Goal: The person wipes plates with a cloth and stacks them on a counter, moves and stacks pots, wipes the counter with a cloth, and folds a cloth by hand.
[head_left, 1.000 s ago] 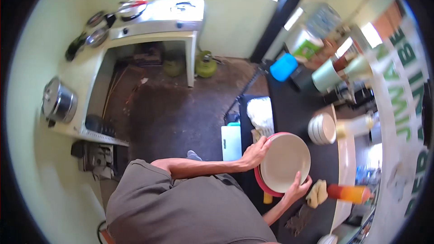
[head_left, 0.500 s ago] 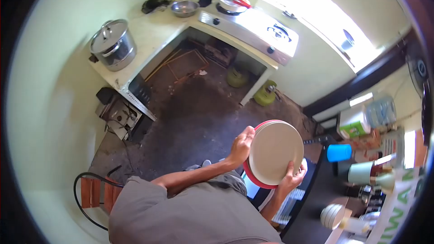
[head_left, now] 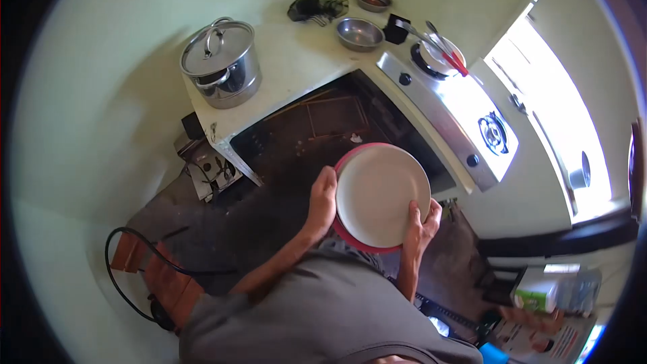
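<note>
A stack of plates is between my two hands, held in front of my body above the floor. Its top is a cream plate point(head_left: 383, 195), with the rim of a red plate point(head_left: 358, 245) showing beneath. My left hand point(head_left: 322, 203) grips the stack's left edge. On the lower right edge, my right hand point(head_left: 420, 226) has its thumb over the cream plate's rim and its fingers underneath. How many plates lie in the stack is hidden.
A counter point(head_left: 290, 71) carries a lidded steel pot point(head_left: 226, 71), a metal bowl point(head_left: 360, 34) and a smaller bowl point(head_left: 373, 1). The gas stove point(head_left: 448, 114) holds a pan point(head_left: 441, 54) with utensils. Below left sits a dusty appliance point(head_left: 212, 170); a black hose point(head_left: 128, 232) curves nearby.
My view has turned right-to-left toward the counter, and the plate stack is now nearer the counter's front. Both hands keep hold of it. The dark table on the right has mostly left view.
</note>
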Demonstrator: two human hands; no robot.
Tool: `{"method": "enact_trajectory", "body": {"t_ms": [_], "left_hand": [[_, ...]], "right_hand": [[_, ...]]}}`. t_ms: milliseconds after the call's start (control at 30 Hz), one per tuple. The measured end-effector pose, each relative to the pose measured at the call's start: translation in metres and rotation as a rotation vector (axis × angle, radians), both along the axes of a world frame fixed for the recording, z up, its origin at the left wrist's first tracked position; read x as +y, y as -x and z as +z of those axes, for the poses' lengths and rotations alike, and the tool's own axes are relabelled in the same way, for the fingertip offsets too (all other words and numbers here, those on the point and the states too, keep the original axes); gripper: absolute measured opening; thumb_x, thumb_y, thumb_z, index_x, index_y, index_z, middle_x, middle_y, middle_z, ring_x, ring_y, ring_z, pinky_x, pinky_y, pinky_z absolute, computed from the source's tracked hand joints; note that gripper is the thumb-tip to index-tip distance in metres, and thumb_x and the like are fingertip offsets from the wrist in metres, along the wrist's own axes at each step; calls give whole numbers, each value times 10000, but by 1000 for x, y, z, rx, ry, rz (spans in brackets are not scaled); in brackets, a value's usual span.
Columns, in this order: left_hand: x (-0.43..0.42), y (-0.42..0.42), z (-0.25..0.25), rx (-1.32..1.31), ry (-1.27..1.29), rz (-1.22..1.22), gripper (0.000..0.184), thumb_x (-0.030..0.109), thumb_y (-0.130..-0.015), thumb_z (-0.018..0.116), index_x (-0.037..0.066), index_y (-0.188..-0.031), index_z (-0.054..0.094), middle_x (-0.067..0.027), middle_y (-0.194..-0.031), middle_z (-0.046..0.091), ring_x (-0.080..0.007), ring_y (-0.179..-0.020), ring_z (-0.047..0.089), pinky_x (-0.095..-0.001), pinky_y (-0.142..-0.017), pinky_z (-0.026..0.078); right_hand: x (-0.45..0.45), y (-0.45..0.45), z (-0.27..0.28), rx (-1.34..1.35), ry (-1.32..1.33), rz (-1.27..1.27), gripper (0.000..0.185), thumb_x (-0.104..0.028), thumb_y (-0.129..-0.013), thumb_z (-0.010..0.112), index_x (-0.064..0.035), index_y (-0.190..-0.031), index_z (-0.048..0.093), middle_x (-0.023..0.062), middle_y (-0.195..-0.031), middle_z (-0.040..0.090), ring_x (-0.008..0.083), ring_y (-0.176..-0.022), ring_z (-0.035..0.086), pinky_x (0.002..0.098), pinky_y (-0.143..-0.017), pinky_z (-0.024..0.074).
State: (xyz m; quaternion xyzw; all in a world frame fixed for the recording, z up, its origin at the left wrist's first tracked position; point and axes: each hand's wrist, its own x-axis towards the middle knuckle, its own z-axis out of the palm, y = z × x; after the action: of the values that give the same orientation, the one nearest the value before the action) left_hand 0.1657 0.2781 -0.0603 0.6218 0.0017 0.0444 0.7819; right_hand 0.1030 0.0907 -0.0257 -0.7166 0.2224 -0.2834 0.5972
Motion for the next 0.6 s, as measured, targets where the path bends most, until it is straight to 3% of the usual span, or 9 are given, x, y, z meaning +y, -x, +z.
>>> {"method": "enact_trajectory", "body": {"t_ms": [67, 100, 233, 433, 533, 600], "left_hand": [[4, -36, 13, 50, 54, 8, 269, 238, -1055, 439, 45, -870, 472, 19, -819, 411, -56, -800, 386, -238, -715, 370], [8, -52, 19, 90, 113, -1, 234, 253, -1028, 512, 29, -967, 535, 3, -879, 516, -63, -859, 464, -236, -771, 406], [20, -109, 26, 97, -56, 59, 255, 167, -914, 682, 22, -1088, 564, -49, -957, 623, -107, -878, 574, -284, -796, 473], [40, -191, -4, 128, -37, 222, 240, 110, -889, 674, 26, -1089, 570, -34, -936, 612, -111, -845, 568, -279, -783, 468], [55, -225, -19, 178, -75, 277, 220, 114, -882, 678, 29, -1063, 587, -23, -902, 605, -103, -822, 559, -275, -785, 458], [65, -247, -36, 235, -90, 288, 213, 125, -880, 684, 31, -1049, 595, -25, -892, 611, -101, -827, 561, -279, -789, 459]], "right_hand": [[-5, -47, -2, 22, -2, 64, 317, -116, -890, 660, 26, -1133, 513, 68, -913, 614, 143, -843, 578, 285, -768, 466], [-3, -71, 1, 27, 3, 86, 323, -121, -887, 664, 23, -1135, 516, 70, -908, 615, 146, -835, 579, 289, -759, 470], [-5, -161, 3, 44, 78, 240, 376, -210, -886, 658, 16, -1153, 521, 105, -896, 634, 179, -824, 609, 321, -760, 493], [1, -260, -20, 215, -1, 514, 421, -183, -881, 661, -6, -1220, 486, 150, -958, 675, 195, -841, 648, 330, -744, 512], [9, -301, -41, 244, -115, 624, 411, -138, -872, 656, -15, -1217, 470, 115, -1006, 668, 180, -897, 622, 309, -804, 486], [11, -330, -56, 308, -138, 700, 459, -92, -852, 638, -5, -1261, 449, 138, -1056, 652, 198, -962, 617, 317, -844, 482]]}}
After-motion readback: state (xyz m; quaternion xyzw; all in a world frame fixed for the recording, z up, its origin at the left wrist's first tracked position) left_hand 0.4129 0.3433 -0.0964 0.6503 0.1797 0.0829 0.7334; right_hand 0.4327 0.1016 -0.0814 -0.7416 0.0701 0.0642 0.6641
